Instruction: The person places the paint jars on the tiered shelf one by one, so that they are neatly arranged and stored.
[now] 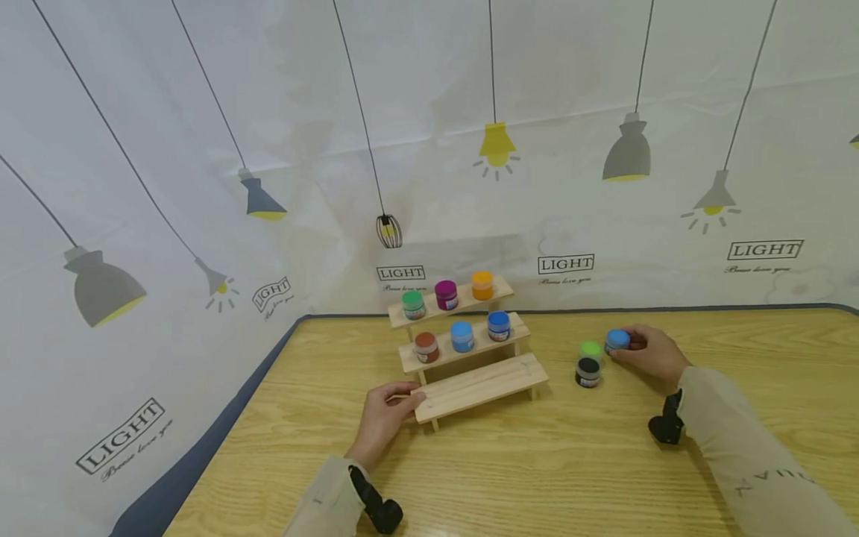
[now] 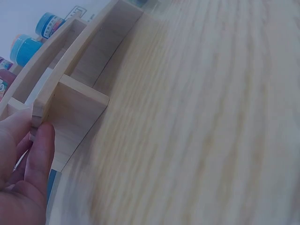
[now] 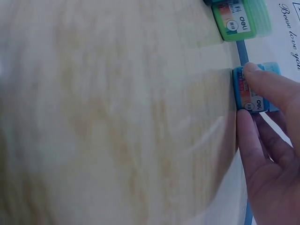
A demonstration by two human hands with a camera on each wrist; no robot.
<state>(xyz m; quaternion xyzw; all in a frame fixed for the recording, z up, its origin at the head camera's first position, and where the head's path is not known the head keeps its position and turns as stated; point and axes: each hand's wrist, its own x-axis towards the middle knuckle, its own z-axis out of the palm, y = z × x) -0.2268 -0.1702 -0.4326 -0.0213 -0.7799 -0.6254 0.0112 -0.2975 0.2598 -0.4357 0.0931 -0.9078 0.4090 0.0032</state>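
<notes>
The left hand (image 1: 384, 419) is at the wooden stand (image 1: 483, 384), which has three steps. Its fingers (image 2: 41, 152) pinch the left end of the lowest board, and the stand extends from there to the right and away from the person. A leg of the stand goes down to the bench (image 1: 510, 477) just beside these fingers.

The right hand (image 1: 652, 354) is well apart from the left one, on the other side of the stand. Its thumb and fingers pinch a blue jar (image 1: 617, 341), which bears a label with the word "deli". Whether this jar touches the bench or is slightly lifted, I cannot tell surely, because the fingers cover part of it.

Just to the left of the right fingers is a lime green jar (image 1: 590, 350), and a black jar (image 1: 587, 372) stands in front of it, nearer to the person.

Beyond the left fingers, the middle step carries a brown-red jar (image 1: 426, 347), a light blue jar (image 1: 461, 337) and a dark blue jar (image 1: 499, 327), from left to right. Farther from these fingers, the top step carries a green jar (image 1: 413, 305), a purple jar (image 1: 446, 295) and an orange jar (image 1: 482, 286).
</notes>
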